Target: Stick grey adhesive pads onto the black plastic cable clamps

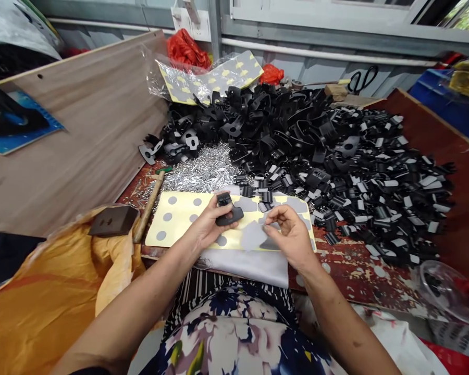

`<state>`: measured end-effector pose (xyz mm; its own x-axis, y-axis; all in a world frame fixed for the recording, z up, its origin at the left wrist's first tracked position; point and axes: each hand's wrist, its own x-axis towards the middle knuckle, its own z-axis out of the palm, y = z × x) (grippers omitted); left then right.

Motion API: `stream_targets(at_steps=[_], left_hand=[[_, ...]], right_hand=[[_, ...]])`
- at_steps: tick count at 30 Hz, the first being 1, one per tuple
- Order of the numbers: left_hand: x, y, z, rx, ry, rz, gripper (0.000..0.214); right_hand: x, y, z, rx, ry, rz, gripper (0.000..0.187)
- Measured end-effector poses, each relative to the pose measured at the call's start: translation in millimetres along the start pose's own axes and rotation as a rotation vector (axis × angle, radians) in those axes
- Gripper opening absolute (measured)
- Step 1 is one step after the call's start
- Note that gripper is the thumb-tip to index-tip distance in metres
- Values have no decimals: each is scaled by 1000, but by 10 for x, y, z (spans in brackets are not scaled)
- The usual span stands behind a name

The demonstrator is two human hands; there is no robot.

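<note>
My left hand (pixel 214 223) is closed around a small black plastic part (pixel 230 212), held over the left half of a yellow sticker sheet (pixel 180 229). The part has a rounded, curved lower end and a raised block on top. To its right, my right hand (pixel 287 229) has thumb and forefinger pinched at the edge of a pale grey sticker (pixel 253 236), its other fingers curled. Grey round stickers show on the sheet's left side, larger grey shapes on its right. Beneath the sheet lies pale grey material (pixel 250 265).
Behind lie heaps of black plastic parts (pixel 273 125), smaller black pieces with grey faces (pixel 391 203) and silver pins (pixel 203 169). A wooden-handled hammer (pixel 150 205) lies left, beside a dark block (pixel 113 221) and orange sacking (pixel 58 312). Boards (pixel 89 120) wall the left side; scissors (pixel 362 79) are behind.
</note>
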<state>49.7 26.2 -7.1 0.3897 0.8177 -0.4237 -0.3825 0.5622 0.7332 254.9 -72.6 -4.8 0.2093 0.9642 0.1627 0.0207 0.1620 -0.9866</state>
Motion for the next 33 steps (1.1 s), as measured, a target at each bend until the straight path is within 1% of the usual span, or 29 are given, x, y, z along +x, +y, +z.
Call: stream_targets(at_steps=[1,3,5,8,13,22,26,28,30,31,33], left_hand=[[-74,-13,39,-33,-47,-23,51],[-205,-51,117,-93,-120,-58,46],[-287,-100,185,-135,-153,-62,45],[-321,-159,253,-163,-170,-60,44],[-316,-183,284,-187,-194,-84,44],[-332,-187,288,-203,-193,-91,42],[-353,-167,284,-198,-196,-85,45],[-369,-176,296,-163,-203,-65,52],[-374,-219,320,-106,-198,-24,59],[-368,-254,332,-76,-172,16,59],[-338,-342,349,-17,-74,145,52]], right_hand=[[9,17,55,-18,65,-18,25],[27,61,149,-32,136,-46,24],[33,104,220,-51,175,-67,21],[16,140,290,-104,211,-95,15],[-22,162,331,-183,210,-149,9],[-20,214,344,-201,229,-165,8],[-33,181,343,-273,222,-182,6],[-48,157,339,-343,205,-223,8],[-72,149,346,-435,183,-304,11],[-87,157,355,-483,173,-357,13],[-124,196,379,-572,153,-480,20]])
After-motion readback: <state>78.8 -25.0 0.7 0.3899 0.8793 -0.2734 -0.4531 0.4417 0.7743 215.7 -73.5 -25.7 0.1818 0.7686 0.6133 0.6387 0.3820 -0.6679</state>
